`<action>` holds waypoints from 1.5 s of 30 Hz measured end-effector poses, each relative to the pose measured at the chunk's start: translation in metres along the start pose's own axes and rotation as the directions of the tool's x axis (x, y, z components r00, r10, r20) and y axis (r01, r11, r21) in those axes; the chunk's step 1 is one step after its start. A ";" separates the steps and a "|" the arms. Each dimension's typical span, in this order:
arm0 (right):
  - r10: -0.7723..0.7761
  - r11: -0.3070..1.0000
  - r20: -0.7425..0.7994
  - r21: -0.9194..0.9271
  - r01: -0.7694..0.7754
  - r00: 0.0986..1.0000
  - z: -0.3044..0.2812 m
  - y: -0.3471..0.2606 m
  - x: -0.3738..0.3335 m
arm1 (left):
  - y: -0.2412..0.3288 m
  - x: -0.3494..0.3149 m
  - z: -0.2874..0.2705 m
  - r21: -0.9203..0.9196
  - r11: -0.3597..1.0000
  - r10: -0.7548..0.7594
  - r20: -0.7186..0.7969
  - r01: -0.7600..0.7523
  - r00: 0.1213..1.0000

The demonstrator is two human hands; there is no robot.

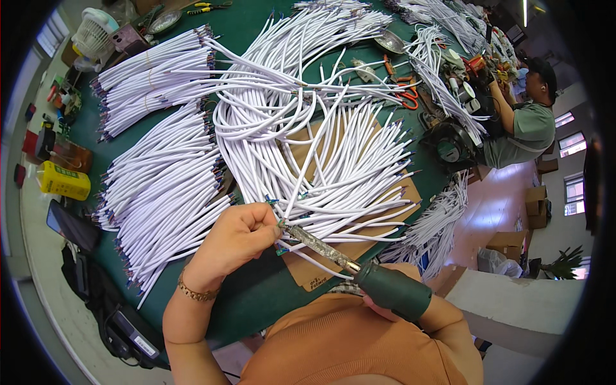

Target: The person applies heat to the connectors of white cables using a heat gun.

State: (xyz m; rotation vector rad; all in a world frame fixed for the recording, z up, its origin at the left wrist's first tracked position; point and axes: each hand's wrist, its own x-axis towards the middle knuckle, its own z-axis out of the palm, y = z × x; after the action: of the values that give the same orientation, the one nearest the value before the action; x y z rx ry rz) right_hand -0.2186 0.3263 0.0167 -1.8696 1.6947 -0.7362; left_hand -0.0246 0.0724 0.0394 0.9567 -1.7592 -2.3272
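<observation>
My left hand (239, 236), a gold-coloured bracelet at its wrist, is closed in a pinch on the end of a white cable (296, 192). Fine coloured wires show at its fingertips, too small to make out fully. My right hand (380, 310) is wrapped round the green handle of a soldering iron (324, 249) and is mostly hidden behind it. The iron's worn metal barrel slants up and left, its tip close to the pinched cable end. Loose white cables (359, 154) with stripped, coloured ends lie just beyond both hands on brown cardboard (307, 273).
Bundled white cables (160, 173) cover the left of the green table (237, 324). Orange-handled scissors (408, 96) and a metal dish (389, 42) lie farther back. A yellow bottle (63, 181) and a phone (72, 224) stand at left. Another person (523, 122) works at far right.
</observation>
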 end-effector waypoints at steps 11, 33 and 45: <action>0.414 0.906 0.114 0.045 -0.421 0.903 -0.027 -0.038 0.011 | 0.001 0.002 -0.001 -0.036 0.999 0.012 0.011 -0.012 1.000; 0.258 0.081 -0.352 0.936 0.343 0.900 -0.011 -0.015 0.162 | 0.021 -0.029 0.009 0.559 0.768 0.316 0.092 -0.312 0.944; 0.163 0.661 -0.783 0.538 0.523 0.600 -0.134 0.027 0.208 | 0.132 0.112 -0.059 0.816 0.350 0.784 0.014 -0.460 0.621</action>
State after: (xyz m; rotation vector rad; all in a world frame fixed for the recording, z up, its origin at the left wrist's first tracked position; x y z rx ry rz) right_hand -0.3144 0.1151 0.1068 -1.1446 1.2054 -2.2389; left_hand -0.1242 -0.0690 0.0998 0.4970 -2.3480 -0.7718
